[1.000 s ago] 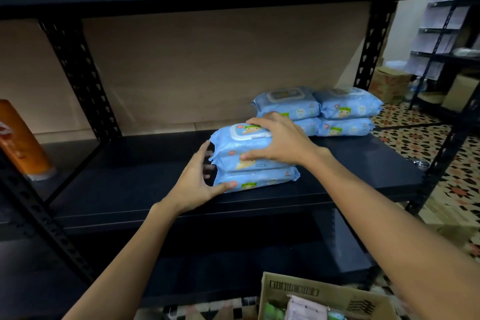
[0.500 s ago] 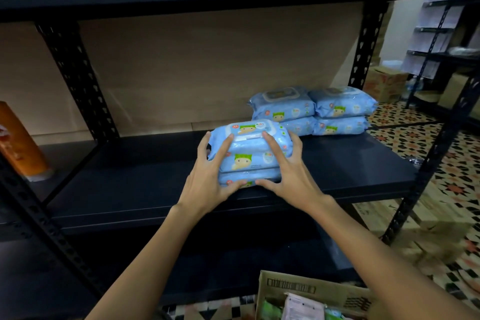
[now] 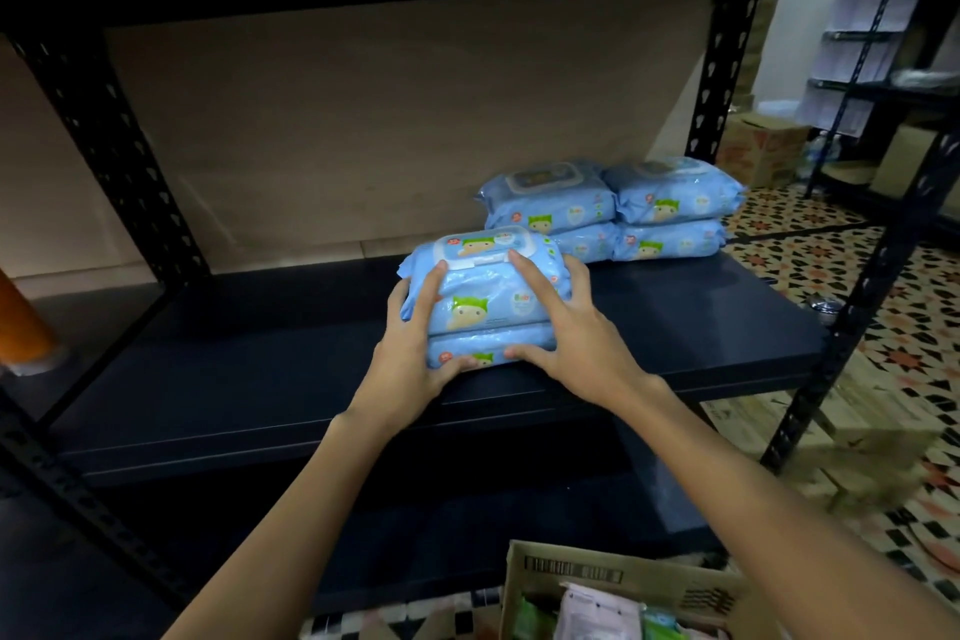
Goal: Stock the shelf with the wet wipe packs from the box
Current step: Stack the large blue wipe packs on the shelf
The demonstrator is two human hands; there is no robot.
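Note:
Two blue wet wipe packs (image 3: pixel 483 299) lie stacked near the front of the dark shelf (image 3: pixel 260 379). My left hand (image 3: pixel 415 353) holds the stack's left end, fingers up the side and thumb under the front. My right hand (image 3: pixel 566 338) holds its right end, fingers spread over the top pack and thumb at the lower pack's front. Behind and to the right, several more blue packs (image 3: pixel 613 208) sit in two stacks at the shelf's back. The cardboard box (image 3: pixel 613 587) shows at the bottom edge with packs inside.
Black perforated uprights (image 3: pixel 109 151) frame the shelf, and a board backs it. An orange bottle (image 3: pixel 23 333) stands in the bay at far left. Patterned floor tiles, another box (image 3: pixel 758 151) and a second rack (image 3: pixel 883 68) lie to the right.
My right hand came off the top of the stack and went round its right end. Both hands now hold the two packs, which have been squared up.

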